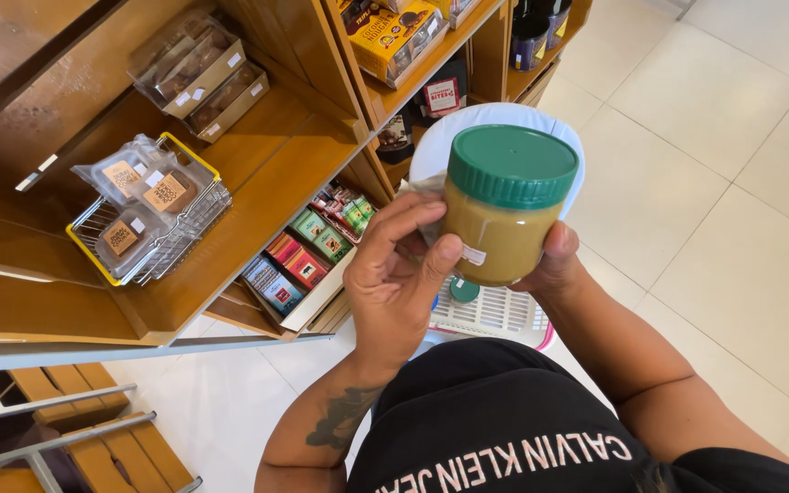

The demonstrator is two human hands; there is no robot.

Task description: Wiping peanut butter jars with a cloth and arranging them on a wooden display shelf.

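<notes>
Beside wooden shelf (257,183), both hands' grip on green-lidded jar (504,205), open tiled floor (732,210)

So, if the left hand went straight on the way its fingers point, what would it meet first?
The left hand already touches the green-lidded jar; its fingers point right into it. Beyond is the right hand.

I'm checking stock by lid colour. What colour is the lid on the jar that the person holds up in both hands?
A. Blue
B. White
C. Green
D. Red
C: the jar of tan spread, held between the left hand and the right hand, carries a green ribbed screw lid.
</notes>
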